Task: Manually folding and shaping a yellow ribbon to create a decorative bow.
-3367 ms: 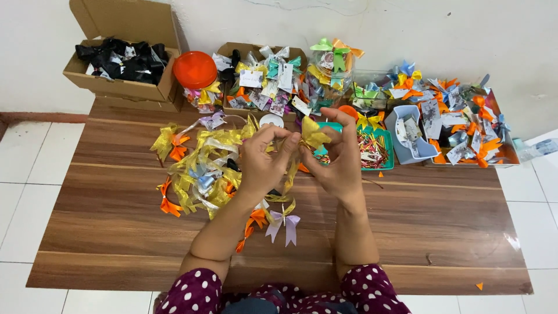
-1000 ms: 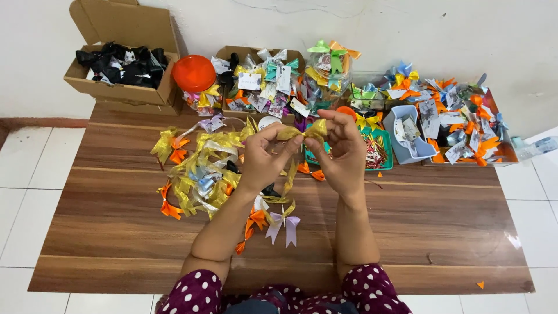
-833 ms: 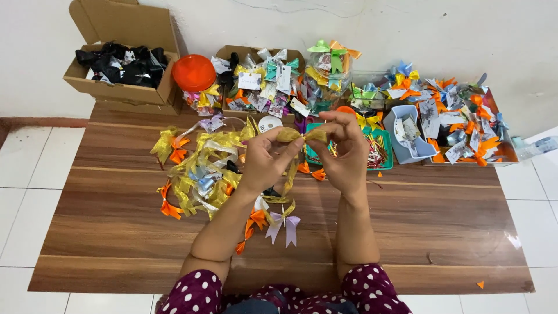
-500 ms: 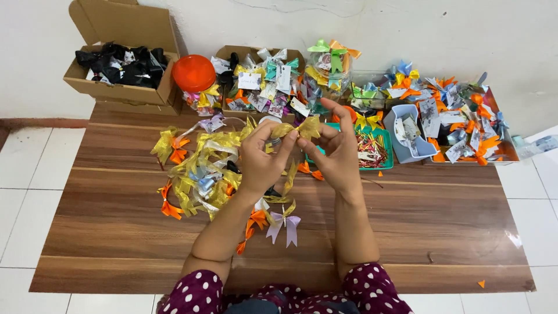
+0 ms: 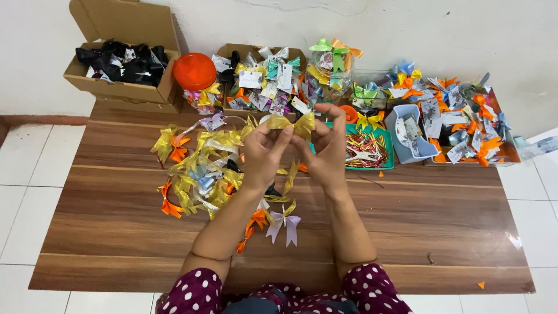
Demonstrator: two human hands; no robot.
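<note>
We sit at a brown wood table [image 5: 442, 232] on a white tile floor [image 5: 23, 192], and a white wall [image 5: 407, 29] is behind it. At the far left a box [image 5: 119, 87] holds black bows. Next to it is an orange lid [image 5: 195, 71]. On the table lies a pile [image 5: 200, 168] of gold and orange bows, and a lilac bow [image 5: 285, 222] lies near our arms. Our left hand [image 5: 264, 154] and right hand [image 5: 326, 148] are up over the middle of the table. The fingers of both are pressed together, pinching a gold bow [image 5: 293, 124] between them. The bow lies flat, long side going left to right, with its loops out to each side. To the right are a teal tray [image 5: 367, 148] and a grey tub [image 5: 410, 136].
</note>
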